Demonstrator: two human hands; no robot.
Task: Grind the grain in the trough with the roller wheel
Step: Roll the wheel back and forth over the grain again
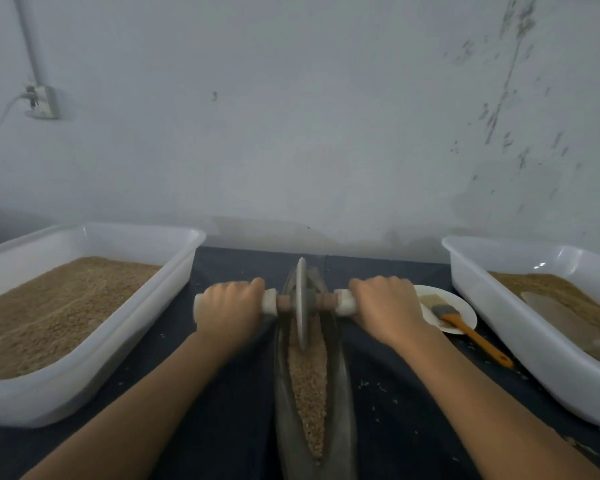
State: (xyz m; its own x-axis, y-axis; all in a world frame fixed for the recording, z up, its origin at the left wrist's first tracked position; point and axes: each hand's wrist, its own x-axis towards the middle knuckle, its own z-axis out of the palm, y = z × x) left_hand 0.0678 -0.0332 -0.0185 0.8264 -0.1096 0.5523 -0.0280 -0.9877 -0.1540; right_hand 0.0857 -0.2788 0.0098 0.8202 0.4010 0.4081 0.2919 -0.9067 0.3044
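Hands (227, 308) over dark table (395, 393), grey wall (326, 133)

The trough (340, 393) is a long, narrow, dark metal boat lying on the dark tabletop, running straight away toward the wall. Grain (307, 386) — tan, coarse — fills its groove along the near stretch. The wheel (301, 303), a thin grey disc, stands upright on edge in the groove at the far part, its axle crosswise — pale-wrapped at both ends.
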